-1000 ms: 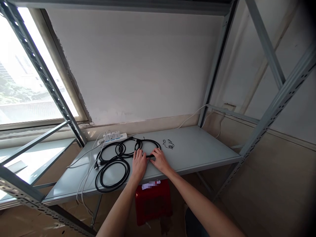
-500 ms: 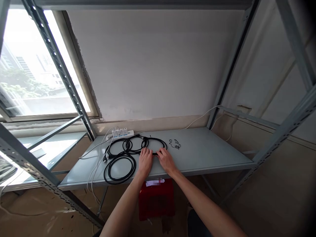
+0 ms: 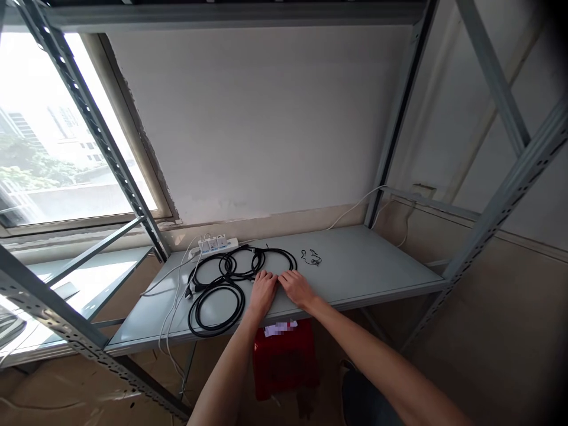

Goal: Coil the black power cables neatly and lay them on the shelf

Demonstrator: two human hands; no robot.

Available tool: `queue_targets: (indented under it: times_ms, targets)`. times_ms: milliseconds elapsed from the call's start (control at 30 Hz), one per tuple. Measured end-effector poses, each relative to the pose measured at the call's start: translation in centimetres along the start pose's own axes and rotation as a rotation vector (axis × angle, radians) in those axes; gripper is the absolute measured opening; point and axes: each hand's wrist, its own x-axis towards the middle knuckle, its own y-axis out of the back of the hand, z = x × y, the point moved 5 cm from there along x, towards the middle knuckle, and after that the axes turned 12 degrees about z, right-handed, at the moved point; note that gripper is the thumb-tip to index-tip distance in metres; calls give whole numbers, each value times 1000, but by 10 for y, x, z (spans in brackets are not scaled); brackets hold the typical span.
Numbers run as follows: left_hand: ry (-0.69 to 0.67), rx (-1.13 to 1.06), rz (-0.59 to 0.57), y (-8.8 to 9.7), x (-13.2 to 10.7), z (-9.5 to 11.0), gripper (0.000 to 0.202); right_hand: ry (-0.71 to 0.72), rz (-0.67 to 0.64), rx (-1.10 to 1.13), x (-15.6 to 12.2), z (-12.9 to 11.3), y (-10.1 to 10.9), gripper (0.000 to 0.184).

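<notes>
Shelving frame [image 3: 501,207]: grey steel uprights and cross-braces fill the picture from edge to edge, a bright window at the upper left and a pale wall behind.

Shelf [image 3: 377,260]: the grey metal board runs across the middle of the frame and carries everything in play; the view of it has swung slightly between the earlier pictures and this one, a matter of head movement rather than of anything shifting on it.

Red stool [image 3: 284,361]: stands on the floor beneath the shelf's front edge, lower centre.

Black cables [image 3: 217,296]: several loose coils lie just left of centre, overlapping; their layout looks unchanged from a second ago.

Power strip [image 3: 213,244]: white, at the back of the shelf behind the coils, white leads trailing off to the left.

Left hand [image 3: 262,291]: lies palm down, fingers loosely spread, on the near arc of the rightmost coil; it has drawn a little nearer the shelf's front edge.

Right hand [image 3: 296,286]: also flat and not visibly clamped, now touching the left hand, where half a second ago a short stretch of cable showed between them. The hands have closed together over that stretch, suggesting the loop is being gathered rather than lifted.

Small black tangle [image 3: 311,258]: a thin wire scrap just right of the coils, untouched.
</notes>
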Motion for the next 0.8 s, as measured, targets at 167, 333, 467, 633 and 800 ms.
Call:
queue_targets:
  times_ms: [167, 333, 467, 633, 800]
  targets:
    - [12, -25, -29, -5, -1, -2, 29, 350, -226, -31, 18, 2, 2, 17]
    - [36, -41, -49, -6, 0, -4, 31, 570, -269, -46, 29, 4, 9, 16]
    - [31, -80, -70, -4, 0, -3, 26, 685, -275, -71, 20, 7, 6, 18]
    - [45, -84, -58, -4, 0, -3, 25, 720, -229, -116, 14, 5, -2, 18]
    - [50, -65, -69, -7, 0, -5, 21, 809, -190, -161, 21, -4, 3, 20]
